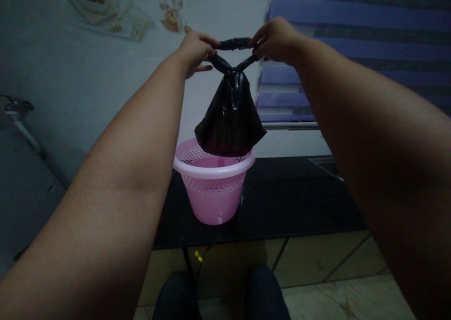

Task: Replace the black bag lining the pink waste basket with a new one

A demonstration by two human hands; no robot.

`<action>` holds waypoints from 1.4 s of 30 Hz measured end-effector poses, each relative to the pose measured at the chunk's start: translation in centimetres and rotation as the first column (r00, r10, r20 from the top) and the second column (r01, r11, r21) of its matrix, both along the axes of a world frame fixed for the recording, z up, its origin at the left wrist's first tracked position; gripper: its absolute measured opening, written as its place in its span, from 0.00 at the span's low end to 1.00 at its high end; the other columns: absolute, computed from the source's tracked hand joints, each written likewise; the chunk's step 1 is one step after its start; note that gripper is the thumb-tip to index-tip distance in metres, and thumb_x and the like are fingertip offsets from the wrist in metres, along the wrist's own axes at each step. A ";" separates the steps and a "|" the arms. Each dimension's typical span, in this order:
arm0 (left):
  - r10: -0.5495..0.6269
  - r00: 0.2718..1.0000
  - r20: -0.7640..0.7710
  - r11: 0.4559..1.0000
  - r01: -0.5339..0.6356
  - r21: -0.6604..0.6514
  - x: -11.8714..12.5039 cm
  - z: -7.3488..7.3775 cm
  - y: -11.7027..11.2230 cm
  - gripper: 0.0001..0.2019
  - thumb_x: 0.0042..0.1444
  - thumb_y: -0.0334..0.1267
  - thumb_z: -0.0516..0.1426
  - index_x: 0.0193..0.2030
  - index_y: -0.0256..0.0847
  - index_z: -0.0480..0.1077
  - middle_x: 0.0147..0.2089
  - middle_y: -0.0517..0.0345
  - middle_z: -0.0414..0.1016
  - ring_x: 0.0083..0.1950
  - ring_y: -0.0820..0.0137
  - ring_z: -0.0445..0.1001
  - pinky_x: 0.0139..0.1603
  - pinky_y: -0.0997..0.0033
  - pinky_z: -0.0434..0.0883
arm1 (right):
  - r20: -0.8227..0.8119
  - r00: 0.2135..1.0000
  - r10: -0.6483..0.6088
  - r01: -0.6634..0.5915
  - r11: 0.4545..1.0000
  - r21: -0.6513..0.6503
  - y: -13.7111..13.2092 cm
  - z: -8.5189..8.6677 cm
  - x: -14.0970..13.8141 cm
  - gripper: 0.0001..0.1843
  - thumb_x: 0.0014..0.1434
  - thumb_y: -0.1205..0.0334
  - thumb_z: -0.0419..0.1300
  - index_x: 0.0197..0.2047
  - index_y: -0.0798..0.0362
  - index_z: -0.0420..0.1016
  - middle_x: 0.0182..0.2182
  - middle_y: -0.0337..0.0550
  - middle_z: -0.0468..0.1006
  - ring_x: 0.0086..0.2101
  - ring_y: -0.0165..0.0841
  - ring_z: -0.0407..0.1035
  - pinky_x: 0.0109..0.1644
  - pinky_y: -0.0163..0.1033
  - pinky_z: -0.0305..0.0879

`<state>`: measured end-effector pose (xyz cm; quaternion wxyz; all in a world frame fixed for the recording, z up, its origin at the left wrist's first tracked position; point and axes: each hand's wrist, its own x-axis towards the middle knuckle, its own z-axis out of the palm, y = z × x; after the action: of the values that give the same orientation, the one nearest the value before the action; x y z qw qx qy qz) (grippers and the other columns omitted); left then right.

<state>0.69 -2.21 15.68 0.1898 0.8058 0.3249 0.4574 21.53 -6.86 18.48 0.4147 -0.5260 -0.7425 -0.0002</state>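
So nearest the camera you've got 2 bare forearms (pixel 120 169) reaching up and out, and dark trouser legs (pixel 176 296) down low. A little yellow bit (pixel 198 256) sits on a thin dark cord near the counter's front edge. Further out, the left hand (pixel 197 52) and right hand (pixel 276 40) each pinch the rolled handle loop of a black plastic bag (pixel 230 118), fingers closed on it, pulling it wide between them. The bag hangs below its gathered neck, over the back part of a pink basket (pixel 218 171); can't tell if they're touching. Basket's upright on a black counter (pixel 292 198). Behind all that: pale wall (pixel 225 5) with food pictures, a tap (pixel 19 107) off left, purple striped blinds (pixel 299 38) on the right.
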 end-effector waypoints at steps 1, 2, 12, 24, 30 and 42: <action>-0.001 1.000 0.028 1.000 0.001 -0.008 0.0 0.0 0.0 0.24 0.35 0.51 0.58 0.44 0.58 0.65 0.43 0.64 0.77 0.64 0.63 0.60 0.58 0.54 0.64 | 0.032 0.998 -0.052 0.051 0.998 0.039 0.0 0.0 0.0 0.10 0.47 0.74 0.62 0.31 0.51 0.72 0.21 0.42 0.65 0.29 0.23 0.58 0.37 0.37 0.53; 0.008 0.997 0.071 1.000 -0.006 -0.019 0.1 0.0 -0.2 0.21 0.38 0.47 0.58 0.43 0.57 0.65 0.46 0.66 0.76 0.62 0.65 0.62 0.57 0.56 0.65 | 0.062 0.992 -0.110 0.105 0.991 0.087 0.0 0.0 0.1 0.08 0.47 0.72 0.62 0.31 0.51 0.72 0.22 0.42 0.65 0.29 0.23 0.58 0.37 0.37 0.54; 0.001 0.964 0.265 1.000 0.004 -0.022 0.9 -0.2 -1.9 0.17 0.52 0.17 0.52 0.45 0.36 0.67 0.47 0.56 0.73 0.46 0.72 0.72 0.47 0.67 0.70 | 0.121 0.980 -0.155 0.140 0.982 0.124 0.1 0.2 0.7 0.09 0.36 0.61 0.62 0.26 0.43 0.70 0.34 0.47 0.74 0.28 0.28 0.60 0.32 0.38 0.56; -0.018 0.959 0.281 1.000 0.020 -0.005 1.0 0.0 -2.0 0.12 0.53 0.18 0.53 0.39 0.37 0.69 0.38 0.58 0.70 0.38 0.75 0.69 0.46 0.66 0.68 | 0.139 0.973 -0.185 0.167 0.978 0.129 -0.5 0.6 0.7 0.11 0.39 0.53 0.69 0.23 0.42 0.69 0.25 0.41 0.74 0.35 0.28 0.65 0.27 0.30 0.54; 0.004 0.966 0.258 1.000 -0.003 -0.006 1.1 0.2 -2.1 0.15 0.54 0.19 0.52 0.43 0.40 0.69 0.44 0.58 0.73 0.47 0.71 0.69 0.49 0.64 0.68 | 0.129 0.970 -0.207 0.186 0.970 0.157 -0.9 0.7 0.6 0.08 0.41 0.64 0.62 0.27 0.44 0.71 0.30 0.42 0.73 0.29 0.27 0.62 0.32 0.36 0.57; 0.084 0.985 0.153 0.996 -0.080 -0.035 1.2 0.7 -1.5 0.22 0.44 0.34 0.57 0.47 0.59 0.68 0.48 0.72 0.74 0.58 0.69 0.60 0.54 0.62 0.66 | 0.176 0.941 -0.289 0.252 0.946 0.205 -3.2 0.4 -0.7 0.23 0.54 0.76 0.60 0.54 0.62 0.76 0.39 0.49 0.75 0.42 0.32 0.70 0.52 0.48 0.65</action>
<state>1.92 -3.73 16.43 0.2070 0.7509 0.3488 0.5211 20.85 -10.10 18.87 0.3781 -0.5811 -0.6983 -0.1779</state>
